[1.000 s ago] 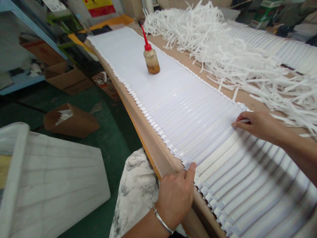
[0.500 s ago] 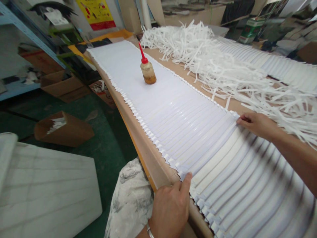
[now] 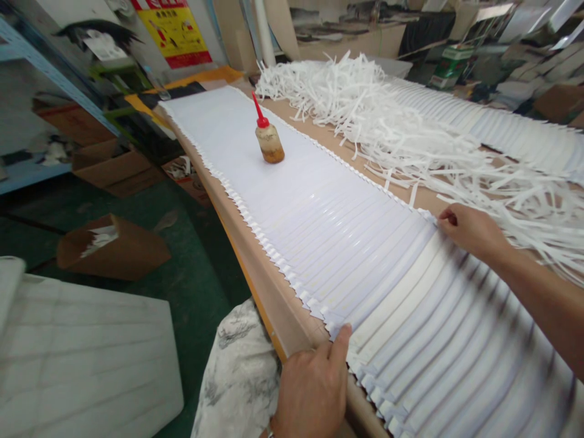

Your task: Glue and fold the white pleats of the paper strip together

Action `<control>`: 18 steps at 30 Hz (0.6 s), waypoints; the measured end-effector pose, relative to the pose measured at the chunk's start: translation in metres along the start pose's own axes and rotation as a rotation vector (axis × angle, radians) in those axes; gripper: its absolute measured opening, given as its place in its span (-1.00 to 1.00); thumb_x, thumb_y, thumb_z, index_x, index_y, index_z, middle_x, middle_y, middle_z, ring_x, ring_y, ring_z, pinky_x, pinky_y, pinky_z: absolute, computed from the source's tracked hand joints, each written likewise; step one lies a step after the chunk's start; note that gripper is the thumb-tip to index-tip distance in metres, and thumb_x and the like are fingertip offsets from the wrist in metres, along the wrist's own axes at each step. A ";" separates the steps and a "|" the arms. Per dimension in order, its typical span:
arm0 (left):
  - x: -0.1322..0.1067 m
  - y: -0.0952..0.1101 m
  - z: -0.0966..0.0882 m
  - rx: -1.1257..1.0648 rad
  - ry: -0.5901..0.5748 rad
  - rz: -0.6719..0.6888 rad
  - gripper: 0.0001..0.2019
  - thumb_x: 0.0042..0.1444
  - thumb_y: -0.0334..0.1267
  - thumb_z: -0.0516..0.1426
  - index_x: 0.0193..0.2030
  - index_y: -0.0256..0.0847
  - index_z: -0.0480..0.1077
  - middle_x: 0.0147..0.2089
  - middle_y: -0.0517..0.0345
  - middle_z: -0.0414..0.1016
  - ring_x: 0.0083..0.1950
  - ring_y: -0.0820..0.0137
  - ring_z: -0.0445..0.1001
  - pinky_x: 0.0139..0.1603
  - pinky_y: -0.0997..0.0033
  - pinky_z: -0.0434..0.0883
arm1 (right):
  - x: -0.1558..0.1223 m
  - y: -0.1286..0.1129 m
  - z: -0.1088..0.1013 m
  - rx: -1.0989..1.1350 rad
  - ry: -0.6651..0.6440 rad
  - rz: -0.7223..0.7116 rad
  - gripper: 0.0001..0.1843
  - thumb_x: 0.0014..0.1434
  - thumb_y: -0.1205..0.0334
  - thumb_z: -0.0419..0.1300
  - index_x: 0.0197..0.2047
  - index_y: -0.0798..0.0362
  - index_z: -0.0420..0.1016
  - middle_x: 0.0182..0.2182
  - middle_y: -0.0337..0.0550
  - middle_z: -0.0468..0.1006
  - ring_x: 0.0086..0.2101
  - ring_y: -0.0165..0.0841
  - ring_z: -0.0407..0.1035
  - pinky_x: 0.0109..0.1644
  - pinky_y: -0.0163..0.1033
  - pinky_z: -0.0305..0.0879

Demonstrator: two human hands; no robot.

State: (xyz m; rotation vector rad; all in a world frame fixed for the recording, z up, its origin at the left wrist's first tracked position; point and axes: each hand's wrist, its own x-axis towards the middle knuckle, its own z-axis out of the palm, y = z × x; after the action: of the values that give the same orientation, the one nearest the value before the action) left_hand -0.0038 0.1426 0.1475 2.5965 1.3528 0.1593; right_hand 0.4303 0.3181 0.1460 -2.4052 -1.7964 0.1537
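A long row of overlapping white paper sheets (image 3: 319,225) lies along the near edge of a brown table (image 3: 269,298). My left hand (image 3: 312,386) rests at the near table edge, thumb tip pressed on the near end of one sheet, fingers curled. My right hand (image 3: 472,231) is at the far side of the row, fingers pinched on the far end of the same sheet. A small glue bottle (image 3: 268,139) with a red nozzle stands upright on the sheets farther along.
A heap of white paper strips (image 3: 410,140) covers the far side of the table, with another row of white sheets (image 3: 502,131) beyond it. On the green floor at left are an open cardboard box (image 3: 114,249) and a white panel (image 3: 86,353).
Both hands stay on the ends of the sheet. The view has tilted up a little, so the hands and table sit lower in the picture.
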 end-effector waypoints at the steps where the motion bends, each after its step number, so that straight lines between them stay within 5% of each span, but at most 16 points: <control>1: 0.000 -0.002 0.000 -0.027 0.013 0.003 -0.40 0.16 -0.56 0.05 0.35 -0.24 0.43 -0.32 0.14 0.65 -0.46 0.20 0.63 -0.49 0.28 0.53 | 0.001 0.006 -0.003 -0.014 0.032 0.028 -0.71 0.26 0.01 0.14 -0.09 -0.01 0.54 -0.26 -0.07 0.61 -0.29 -0.25 0.40 -0.23 -0.17 0.19; 6: -0.008 -0.014 0.001 -0.372 0.173 0.031 -0.47 0.31 -0.50 -0.04 0.37 -0.23 0.38 -0.15 0.10 0.72 -0.27 0.32 0.71 -0.27 0.44 0.63 | 0.010 0.041 -0.017 -0.082 0.105 0.124 -0.63 0.25 0.03 0.07 -0.11 0.04 0.61 -0.23 0.02 0.62 -0.28 -0.19 0.40 -0.23 -0.14 0.17; 11: -0.031 -0.025 0.008 -0.557 0.287 -0.062 -0.62 0.44 -0.38 0.00 0.31 -0.15 0.43 0.02 0.08 0.73 -0.08 0.41 0.73 -0.03 0.61 0.58 | 0.020 0.057 -0.015 -0.101 0.069 0.073 -0.60 0.27 0.07 0.07 -0.05 0.05 0.66 -0.15 0.04 0.64 -0.20 -0.17 0.42 -0.17 -0.13 0.19; 18: -0.062 -0.024 0.027 -0.559 0.199 -0.096 -0.62 0.46 -0.35 -0.01 0.31 -0.11 0.44 -0.16 0.15 0.74 -0.37 0.44 0.69 -0.19 0.62 0.59 | 0.050 0.040 -0.002 -0.121 0.098 0.048 -0.58 0.42 0.00 0.10 0.16 0.09 0.51 0.09 0.10 0.53 -0.03 -0.20 0.41 0.06 -0.06 0.33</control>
State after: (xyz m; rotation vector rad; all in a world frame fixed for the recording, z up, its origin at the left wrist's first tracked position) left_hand -0.0535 0.1020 0.1160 2.0851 1.2620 0.6888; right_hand 0.4827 0.3549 0.1410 -2.4914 -1.7532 -0.0694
